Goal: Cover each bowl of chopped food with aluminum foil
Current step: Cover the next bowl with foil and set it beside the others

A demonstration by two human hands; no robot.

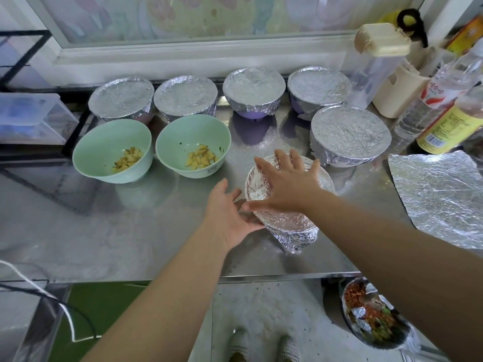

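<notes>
A foil-wrapped bowl stands near the front of the steel counter. My right hand lies flat on its foil top, fingers spread. My left hand presses the foil against the bowl's left side, fingers apart. Two green bowls with chopped yellow food stand uncovered at the left. Several foil-covered bowls stand behind, among them one at the back left and a larger one at the right. A loose sheet of foil lies at the right edge.
Bottles and a cream container crowd the back right corner. A clear plastic box sits on a rack at the left. Below the counter's front edge a bin holds scraps, and my feet show on the floor.
</notes>
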